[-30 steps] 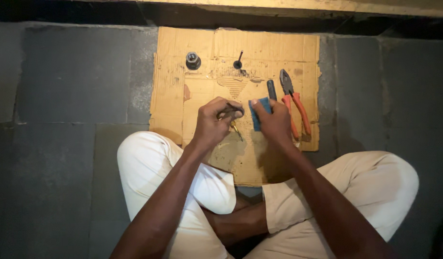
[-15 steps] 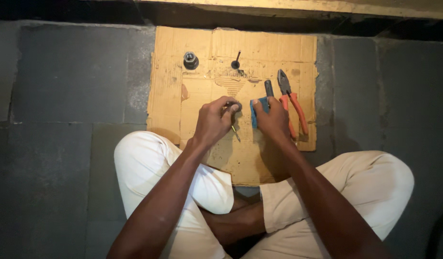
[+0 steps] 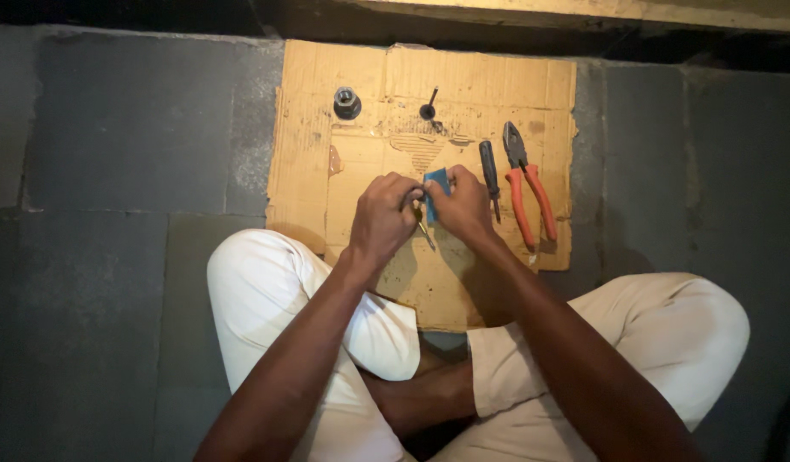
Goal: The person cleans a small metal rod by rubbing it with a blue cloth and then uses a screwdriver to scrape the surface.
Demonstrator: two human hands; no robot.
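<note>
I sit cross-legged over a sheet of brown cardboard point(image 3: 369, 94) on the floor. My left hand point(image 3: 384, 218) grips a small metal part whose thin brass-coloured pin point(image 3: 424, 233) sticks out below the fingers. My right hand point(image 3: 462, 207) holds a small blue pad point(image 3: 436, 182) pressed against that part; the two hands touch. The part itself is mostly hidden by my fingers.
On the cardboard lie orange-handled pliers point(image 3: 527, 184) and a dark-handled screwdriver point(image 3: 489, 171) to the right of my hands. A metal nut point(image 3: 346, 103) and a small valve-like piece point(image 3: 428, 107) stand at the far side. Grey stone slabs point(image 3: 130, 128) surround the cardboard.
My right hand has moved left with the blue pad until it meets my left hand. The screwdriver, earlier partly covered by my right hand, now shows in full.
</note>
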